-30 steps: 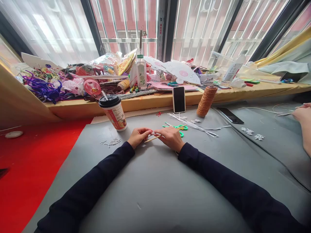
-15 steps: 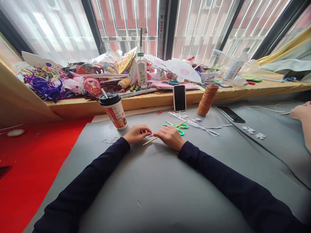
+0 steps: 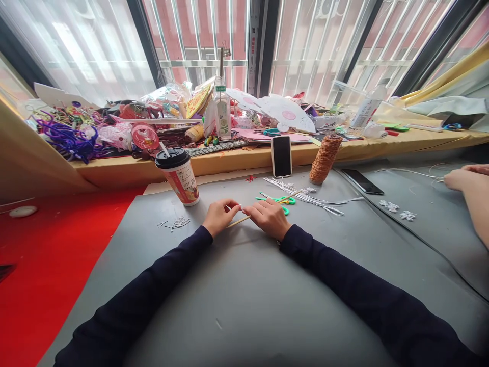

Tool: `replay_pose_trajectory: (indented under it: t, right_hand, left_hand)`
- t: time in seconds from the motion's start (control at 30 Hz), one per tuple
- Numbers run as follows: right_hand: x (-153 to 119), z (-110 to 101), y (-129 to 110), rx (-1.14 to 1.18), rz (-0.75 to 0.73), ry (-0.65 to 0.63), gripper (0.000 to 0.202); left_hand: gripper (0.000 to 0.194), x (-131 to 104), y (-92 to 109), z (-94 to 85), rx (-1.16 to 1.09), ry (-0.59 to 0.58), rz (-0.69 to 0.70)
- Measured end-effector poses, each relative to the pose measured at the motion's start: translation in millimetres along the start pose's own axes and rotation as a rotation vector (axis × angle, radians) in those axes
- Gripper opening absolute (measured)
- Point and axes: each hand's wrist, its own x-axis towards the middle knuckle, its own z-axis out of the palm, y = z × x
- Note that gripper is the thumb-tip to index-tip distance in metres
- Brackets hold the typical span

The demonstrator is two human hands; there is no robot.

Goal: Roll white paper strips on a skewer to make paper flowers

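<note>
My left hand (image 3: 221, 216) and my right hand (image 3: 268, 218) meet at the fingertips above the grey mat (image 3: 229, 306). A thin wooden stick (image 3: 240, 221) slants through my right hand, its lower end near my left fingers. Something small and white is pinched in my left fingers, too small to make out. Just behind my right hand lie green-handled scissors (image 3: 288, 200). White strips (image 3: 324, 202) spread to their right, and short white scraps (image 3: 179, 223) lie left of my left hand.
A lidded paper cup (image 3: 179, 178) stands at the left. Behind are an upright phone (image 3: 281, 156) and a brown twine spool (image 3: 325, 159). Further right are a flat phone (image 3: 362, 182), white flower pieces (image 3: 408, 216) and another person's hand (image 3: 468, 181). Clutter fills the sill.
My left hand has moved slightly right, closer to my right fingers, and now covers part of the stick's lower end. The other person's hand has shifted a little left.
</note>
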Motion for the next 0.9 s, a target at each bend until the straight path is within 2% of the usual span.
replay_pose_trajectory:
  t: [0.13,0.27,0.5,0.67,0.9]
  right_hand:
    - [0,1,-1,0.002,-0.040,-0.017,0.019]
    - [1,-2,0,0.050,-0.053,-0.025,0.022]
    - [-3,-9,16,0.018,0.161,-0.054,0.030]
    - [-5,-6,20,-0.007,0.251,-0.068,0.030]
    - [-6,-5,19,-0.036,0.245,-0.072,0.031]
  left_hand:
    - [0.030,-3,-8,12.0,-0.307,-0.038,-0.174]
    - [0.025,-4,-12,11.9,-0.462,-0.061,-0.231]
    - [0.023,0,-18,0.1,-0.766,-0.162,-0.241]
    - [0.025,1,-20,-2.4,-0.813,-0.180,-0.249]
    - [0.027,0,-19,-1.9,-0.798,-0.189,-0.230]
